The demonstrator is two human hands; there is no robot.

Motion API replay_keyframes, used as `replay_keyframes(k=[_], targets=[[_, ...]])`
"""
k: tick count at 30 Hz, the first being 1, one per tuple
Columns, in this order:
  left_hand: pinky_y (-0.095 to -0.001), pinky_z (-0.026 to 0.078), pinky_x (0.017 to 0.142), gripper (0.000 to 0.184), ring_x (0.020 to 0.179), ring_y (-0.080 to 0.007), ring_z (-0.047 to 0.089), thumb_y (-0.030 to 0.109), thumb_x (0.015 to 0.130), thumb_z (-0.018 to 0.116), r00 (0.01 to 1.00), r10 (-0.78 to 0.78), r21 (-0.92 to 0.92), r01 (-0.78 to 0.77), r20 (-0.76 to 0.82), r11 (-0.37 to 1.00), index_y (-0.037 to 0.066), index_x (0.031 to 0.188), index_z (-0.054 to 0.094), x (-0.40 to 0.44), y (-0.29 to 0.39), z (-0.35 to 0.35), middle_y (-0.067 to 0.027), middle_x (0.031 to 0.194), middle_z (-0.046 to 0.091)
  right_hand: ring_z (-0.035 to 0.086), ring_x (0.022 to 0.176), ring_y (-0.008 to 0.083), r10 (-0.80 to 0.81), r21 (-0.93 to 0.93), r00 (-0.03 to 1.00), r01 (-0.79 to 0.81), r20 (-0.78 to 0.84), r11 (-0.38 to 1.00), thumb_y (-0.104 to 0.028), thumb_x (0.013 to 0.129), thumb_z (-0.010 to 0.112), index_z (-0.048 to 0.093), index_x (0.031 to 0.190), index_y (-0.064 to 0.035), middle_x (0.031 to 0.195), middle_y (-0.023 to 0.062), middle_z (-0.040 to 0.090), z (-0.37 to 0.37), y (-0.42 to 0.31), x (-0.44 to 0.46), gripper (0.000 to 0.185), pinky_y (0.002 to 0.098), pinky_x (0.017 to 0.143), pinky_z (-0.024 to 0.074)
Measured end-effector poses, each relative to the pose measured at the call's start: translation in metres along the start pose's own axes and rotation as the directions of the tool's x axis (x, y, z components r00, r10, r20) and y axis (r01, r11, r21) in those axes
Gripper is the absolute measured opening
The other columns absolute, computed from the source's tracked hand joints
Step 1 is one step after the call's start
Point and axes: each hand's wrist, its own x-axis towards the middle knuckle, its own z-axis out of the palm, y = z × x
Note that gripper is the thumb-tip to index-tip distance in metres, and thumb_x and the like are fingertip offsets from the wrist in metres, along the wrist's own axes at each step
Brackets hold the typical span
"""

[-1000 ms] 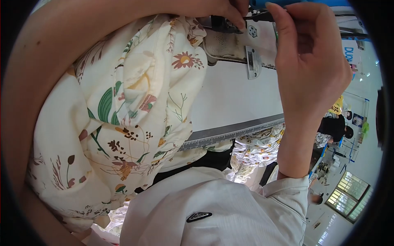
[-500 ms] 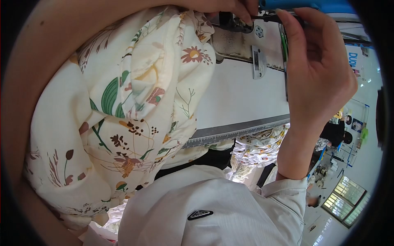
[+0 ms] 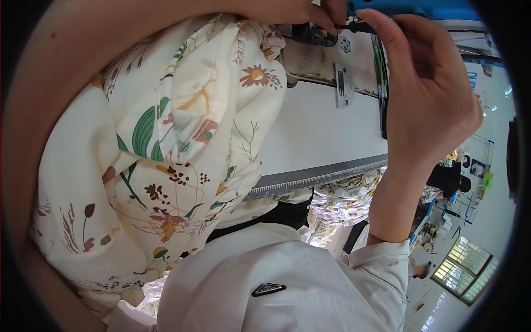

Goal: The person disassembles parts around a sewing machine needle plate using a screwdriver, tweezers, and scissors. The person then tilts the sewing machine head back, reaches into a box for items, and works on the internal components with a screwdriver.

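My right hand (image 3: 428, 83) is closed around a thin dark tool that looks like a screwdriver (image 3: 359, 26). The tool's narrow end reaches toward my left hand (image 3: 321, 12), whose fingers are bent and pinched together beside the dark metal parts of a sewing machine (image 3: 312, 34). Whatever lies between those left fingertips is hidden. Below the hands, a small metal needle plate (image 3: 344, 86) rests at the edge of the machine bed (image 3: 312, 65). Cream floral fabric (image 3: 177, 149) is bunched up beside my left forearm.
A grey measuring strip (image 3: 315, 178) edges the white tabletop (image 3: 315, 127). Slim green and black tools (image 3: 380, 83) lie near my right wrist. The machine's blue body (image 3: 420, 8) is at the top. More printed fabric (image 3: 345, 199) hangs below the edge. People (image 3: 445, 178) are in the background.
The view shifts slightly. My right thumb lifts a little off the tool's shaft, while my left fingers stay by the tool's end.
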Motion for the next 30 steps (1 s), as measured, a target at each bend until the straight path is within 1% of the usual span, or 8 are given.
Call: replay_keyframes(k=[4, 6, 9, 12, 18, 22, 26, 30], targets=[[-0.0443, 0.057, 0.083, 0.020, 0.092, -0.0393, 0.073, 0.010, 0.090, 0.076, 1.000, -0.004, 0.030, 0.003, 0.028, 1.000, 0.004, 0.107, 0.083, 0.0002, 0.0012, -0.0016, -0.0209, 0.100, 0.078, 0.069, 0.066, 0.0000, 0.043, -0.031, 0.999, -0.042, 0.029, 0.999, -0.019, 0.090, 0.089, 0.086, 0.093, -0.0111, 0.074, -0.0036, 0.078, -0.0026, -0.0062, 0.0016, 0.009, 0.0155, 0.057, 0.0473], [-0.0445, 0.057, 0.083, 0.020, 0.092, -0.0395, 0.073, 0.010, 0.090, 0.075, 0.999, 0.001, 0.042, -0.002, 0.036, 0.999, 0.003, 0.107, 0.083, 0.0006, 0.0019, -0.0027, -0.0211, 0.100, 0.077, 0.069, 0.066, 0.0000, 0.038, -0.034, 0.999, -0.037, 0.017, 0.999, -0.020, 0.090, 0.089, 0.086, 0.093, -0.0112, 0.074, -0.0036, 0.078, -0.0014, -0.0046, 0.0008, 0.010, 0.0156, 0.057, 0.0471], [-0.0449, 0.057, 0.083, 0.019, 0.092, -0.0398, 0.072, 0.009, 0.090, 0.075, 0.998, -0.015, 0.036, 0.013, 0.055, 0.999, 0.003, 0.106, 0.083, 0.0000, 0.0037, -0.0038, -0.0216, 0.100, 0.077, 0.068, 0.065, -0.0001, 0.034, -0.041, 0.999, -0.034, 0.001, 0.999, -0.021, 0.090, 0.089, 0.086, 0.093, -0.0114, 0.073, -0.0037, 0.078, -0.0009, -0.0033, -0.0010, 0.010, 0.0157, 0.056, 0.0467], [-0.0450, 0.057, 0.083, 0.019, 0.092, -0.0398, 0.072, 0.009, 0.090, 0.075, 0.998, -0.017, 0.025, 0.015, 0.064, 1.000, 0.003, 0.106, 0.083, 0.0003, 0.0029, -0.0038, -0.0217, 0.100, 0.077, 0.068, 0.064, 0.0001, 0.056, -0.067, 0.998, -0.054, 0.021, 0.996, -0.022, 0.089, 0.090, 0.086, 0.093, -0.0115, 0.073, -0.0036, 0.078, -0.0011, -0.0061, 0.0000, 0.012, 0.0158, 0.056, 0.0466], [-0.0446, 0.057, 0.083, 0.019, 0.092, -0.0398, 0.073, 0.011, 0.091, 0.075, 0.997, -0.031, -0.035, 0.033, 0.071, 0.999, 0.003, 0.107, 0.083, -0.0008, 0.0032, -0.0043, -0.0212, 0.101, 0.078, 0.069, 0.065, 0.0004, 0.041, -0.039, 0.999, -0.041, 0.008, 0.998, -0.022, 0.089, 0.090, 0.087, 0.094, -0.0117, 0.072, -0.0036, 0.078, 0.0005, -0.0042, -0.0008, 0.012, 0.0157, 0.056, 0.0468], [-0.0442, 0.057, 0.084, 0.020, 0.092, -0.0395, 0.073, 0.012, 0.092, 0.075, 0.995, -0.076, 0.008, 0.076, 0.067, 0.997, 0.003, 0.108, 0.083, -0.0009, 0.0060, -0.0035, -0.0207, 0.101, 0.078, 0.069, 0.065, 0.0007, 0.040, -0.033, 0.999, -0.040, 0.011, 0.999, -0.022, 0.089, 0.090, 0.087, 0.094, -0.0117, 0.073, -0.0036, 0.078, 0.0005, -0.0029, -0.0014, 0.012, 0.0158, 0.056, 0.0472], [-0.0439, 0.057, 0.084, 0.021, 0.092, -0.0389, 0.073, 0.012, 0.092, 0.075, 0.999, -0.018, 0.033, 0.016, 0.046, 0.999, 0.004, 0.109, 0.083, -0.0015, 0.0011, -0.0014, -0.0205, 0.102, 0.078, 0.069, 0.065, 0.0009, 0.011, -0.025, 1.000, -0.012, -0.012, 1.000, -0.021, 0.089, 0.090, 0.087, 0.093, -0.0116, 0.073, -0.0036, 0.078, 0.0018, -0.0006, -0.0020, 0.011, 0.0160, 0.057, 0.0477], [-0.0438, 0.058, 0.084, 0.021, 0.092, -0.0384, 0.073, 0.012, 0.091, 0.075, 0.997, -0.030, 0.043, 0.027, 0.069, 0.999, 0.004, 0.110, 0.083, 0.0001, 0.0020, -0.0034, -0.0204, 0.102, 0.078, 0.070, 0.065, 0.0010, 0.009, -0.039, 1.000, -0.009, -0.001, 0.999, -0.021, 0.089, 0.090, 0.086, 0.093, -0.0114, 0.073, -0.0035, 0.078, 0.0004, -0.0013, -0.0017, 0.011, 0.0161, 0.057, 0.0482]])
